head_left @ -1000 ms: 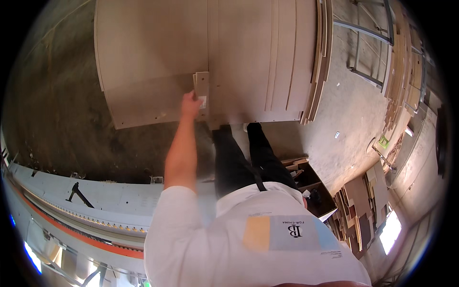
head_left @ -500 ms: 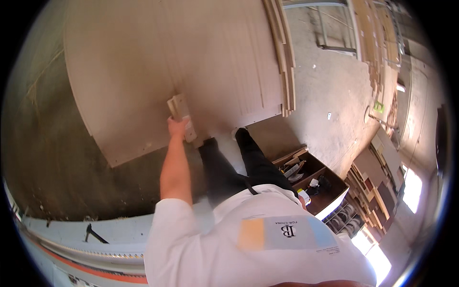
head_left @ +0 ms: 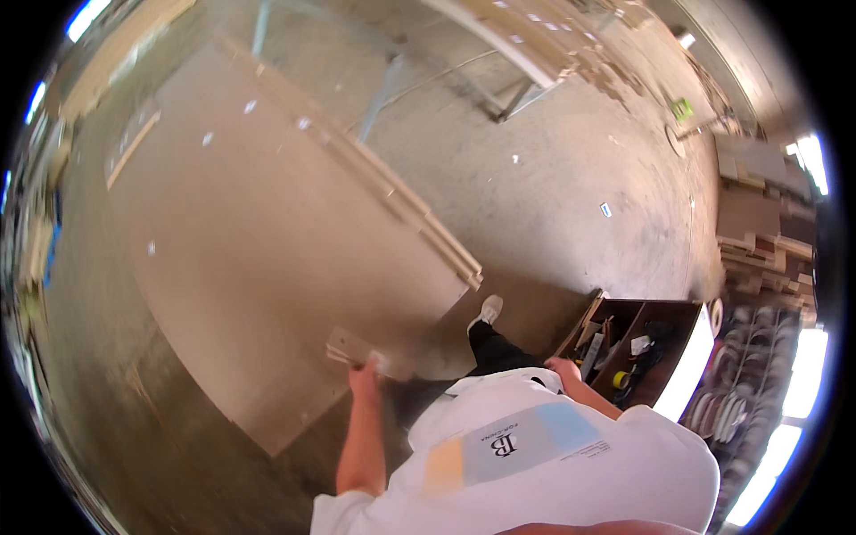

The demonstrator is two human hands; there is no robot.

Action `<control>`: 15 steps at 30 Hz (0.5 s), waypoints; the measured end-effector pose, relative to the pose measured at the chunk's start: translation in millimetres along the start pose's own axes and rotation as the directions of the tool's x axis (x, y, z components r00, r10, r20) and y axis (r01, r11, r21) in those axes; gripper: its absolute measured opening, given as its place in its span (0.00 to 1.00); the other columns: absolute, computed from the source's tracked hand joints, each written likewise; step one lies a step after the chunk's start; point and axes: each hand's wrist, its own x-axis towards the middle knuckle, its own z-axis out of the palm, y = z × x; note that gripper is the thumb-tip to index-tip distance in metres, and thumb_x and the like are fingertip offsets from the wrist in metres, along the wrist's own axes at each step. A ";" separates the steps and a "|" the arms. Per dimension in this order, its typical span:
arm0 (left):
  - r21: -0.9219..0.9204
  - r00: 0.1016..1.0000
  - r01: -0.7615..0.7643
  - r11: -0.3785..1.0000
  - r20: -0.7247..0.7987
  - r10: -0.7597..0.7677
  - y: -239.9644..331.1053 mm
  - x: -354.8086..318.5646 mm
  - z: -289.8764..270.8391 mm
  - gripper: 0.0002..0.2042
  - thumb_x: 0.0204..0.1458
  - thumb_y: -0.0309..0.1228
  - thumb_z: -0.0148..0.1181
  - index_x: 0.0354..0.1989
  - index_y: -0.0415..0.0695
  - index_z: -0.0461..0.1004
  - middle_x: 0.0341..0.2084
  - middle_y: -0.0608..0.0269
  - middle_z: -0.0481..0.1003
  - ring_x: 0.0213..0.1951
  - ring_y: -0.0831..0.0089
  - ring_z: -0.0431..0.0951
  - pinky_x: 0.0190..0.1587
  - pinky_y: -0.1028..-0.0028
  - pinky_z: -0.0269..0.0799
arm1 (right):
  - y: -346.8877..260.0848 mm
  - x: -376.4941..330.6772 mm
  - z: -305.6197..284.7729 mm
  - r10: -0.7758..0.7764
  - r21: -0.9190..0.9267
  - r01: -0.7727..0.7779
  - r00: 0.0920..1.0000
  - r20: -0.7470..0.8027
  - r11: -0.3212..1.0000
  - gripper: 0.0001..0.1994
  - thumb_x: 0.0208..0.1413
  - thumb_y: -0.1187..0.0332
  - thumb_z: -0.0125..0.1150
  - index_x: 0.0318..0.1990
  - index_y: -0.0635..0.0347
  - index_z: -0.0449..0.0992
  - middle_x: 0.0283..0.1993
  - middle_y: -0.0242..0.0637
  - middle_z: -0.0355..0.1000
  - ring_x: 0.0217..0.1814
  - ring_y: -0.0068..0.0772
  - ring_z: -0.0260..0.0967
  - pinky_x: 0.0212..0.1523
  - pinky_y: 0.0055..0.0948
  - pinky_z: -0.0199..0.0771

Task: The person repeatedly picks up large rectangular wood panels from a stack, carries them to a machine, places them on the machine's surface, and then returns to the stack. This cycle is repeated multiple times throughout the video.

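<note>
My left hand (head_left: 364, 379) is closed round a small bundle of short wood pieces (head_left: 349, 346), held low over the near end of a big stack of flat brown boards (head_left: 250, 241). The hand's motion blurs the lower end of the bundle. My right hand (head_left: 562, 367) hangs by my hip, nearest to a dark brown toolbox (head_left: 655, 392); its fingers are too small and blurred to read. Inside the box lie a roll of yellow tape (head_left: 621, 380), dark cords and several tools.
Long wood strips (head_left: 392, 192) line the right edge of the board stack. A metal-legged table (head_left: 526, 94) with boards on it stands farther off. Grey and white rolls or discs (head_left: 722, 410) fill a rack at right. More panels (head_left: 753, 214) lean beyond it. My shoe (head_left: 487, 310) is on the floor.
My view has swung to the right, and I have stepped. The left hand still carries the wood pieces over the boards. My right hand, mostly hidden before, now shows beside my hip.
</note>
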 end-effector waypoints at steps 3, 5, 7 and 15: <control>0.021 0.995 -0.018 1.000 0.097 0.016 -4.8 -52.5 123.5 0.21 0.51 0.23 0.68 0.52 0.46 0.69 0.35 0.64 0.77 0.32 0.71 0.79 0.30 0.72 0.74 | -93.3 14.4 -65.4 -0.358 -0.278 0.318 0.927 -0.109 0.906 0.18 0.55 0.55 0.62 0.50 0.52 0.81 0.50 0.42 0.80 0.53 0.49 0.76 0.55 0.42 0.75; -0.020 0.985 -0.036 0.999 0.167 0.039 -16.0 -86.6 205.4 0.20 0.51 0.24 0.68 0.52 0.47 0.69 0.34 0.63 0.77 0.32 0.69 0.80 0.32 0.69 0.75 | -155.3 21.4 -121.4 -0.466 -0.189 0.454 0.884 -0.021 0.870 0.27 0.51 0.51 0.66 0.58 0.52 0.76 0.58 0.44 0.75 0.57 0.49 0.74 0.57 0.42 0.74; 0.105 0.979 0.003 0.994 0.202 -0.024 -28.2 -106.2 288.6 0.16 0.52 0.25 0.67 0.49 0.46 0.72 0.33 0.62 0.77 0.34 0.68 0.80 0.35 0.68 0.76 | -198.3 23.6 -163.3 -0.605 -0.156 0.603 0.795 0.034 0.783 0.34 0.49 0.48 0.68 0.64 0.53 0.72 0.64 0.43 0.71 0.63 0.47 0.71 0.62 0.40 0.71; 0.261 0.747 -0.042 0.964 0.649 -0.143 -32.3 -172.5 558.0 0.10 0.56 0.26 0.64 0.45 0.36 0.76 0.45 0.56 0.76 0.49 0.65 0.78 0.50 0.65 0.78 | -265.5 32.0 -290.5 -0.771 -0.305 0.726 0.635 -0.044 0.616 0.36 0.45 0.47 0.72 0.62 0.50 0.70 0.61 0.41 0.71 0.65 0.47 0.67 0.61 0.42 0.72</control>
